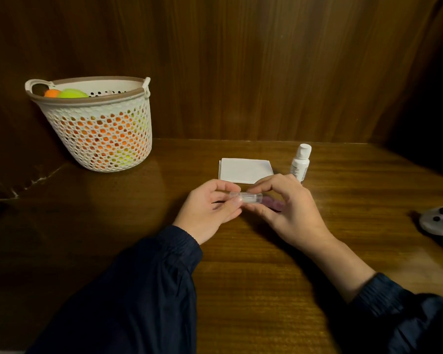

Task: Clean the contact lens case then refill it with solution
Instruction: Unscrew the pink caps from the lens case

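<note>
Lens case (246,197): clear, smooth, oblong plastic

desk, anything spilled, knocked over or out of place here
Nothing stands out. The solution bottle stands upright with its cap on, the folded tissue lies flat behind the hands, and no liquid shows on the desk. Both hands hold the lens case just above the wood.

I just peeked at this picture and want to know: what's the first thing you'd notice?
Probably the two hands in the middle: the left hand and the right hand hold a small clear contact lens case together just above the wooden table. Next, the white basket at the back left, full of orange and yellow-green balls. Behind the hands lie a white folded tissue and a small white bottle.
</note>
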Tool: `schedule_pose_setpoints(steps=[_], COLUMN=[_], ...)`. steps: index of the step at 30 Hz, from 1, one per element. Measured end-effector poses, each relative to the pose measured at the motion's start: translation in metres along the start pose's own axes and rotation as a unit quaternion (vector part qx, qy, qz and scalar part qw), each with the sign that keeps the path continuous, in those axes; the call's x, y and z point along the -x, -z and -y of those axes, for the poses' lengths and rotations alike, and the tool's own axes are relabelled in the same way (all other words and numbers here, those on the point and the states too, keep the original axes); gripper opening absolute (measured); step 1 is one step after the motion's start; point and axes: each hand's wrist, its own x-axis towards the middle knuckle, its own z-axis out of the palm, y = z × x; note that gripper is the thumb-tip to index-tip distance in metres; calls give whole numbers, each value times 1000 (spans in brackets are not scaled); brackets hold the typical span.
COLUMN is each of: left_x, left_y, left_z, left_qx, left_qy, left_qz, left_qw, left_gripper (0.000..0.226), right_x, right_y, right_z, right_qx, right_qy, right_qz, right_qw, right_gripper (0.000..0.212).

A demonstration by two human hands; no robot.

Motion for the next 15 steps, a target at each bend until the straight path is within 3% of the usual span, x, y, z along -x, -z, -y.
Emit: schedule_pose_setpoints(steps=[7, 11, 15], left_x=[1, 3, 2], left_y=[0, -1, 3], left_z=[0, -3, -3], left_qx=[-20, -131, -233], left_qy=[-7, -44, -64], left_qz=[3, -16, -90], left_qw=[1000, 990, 966], left_gripper=[26, 33, 24], right_x=[0, -1, -1], right_y=[-1, -2, -7], right_z=[-2, -1, -10], right_qx=[20, 29, 72], right_qy=[7, 7, -38], right_qz=[0, 6, 32], right_qw=[1000, 1000, 996], right_gripper=[22, 23, 36])
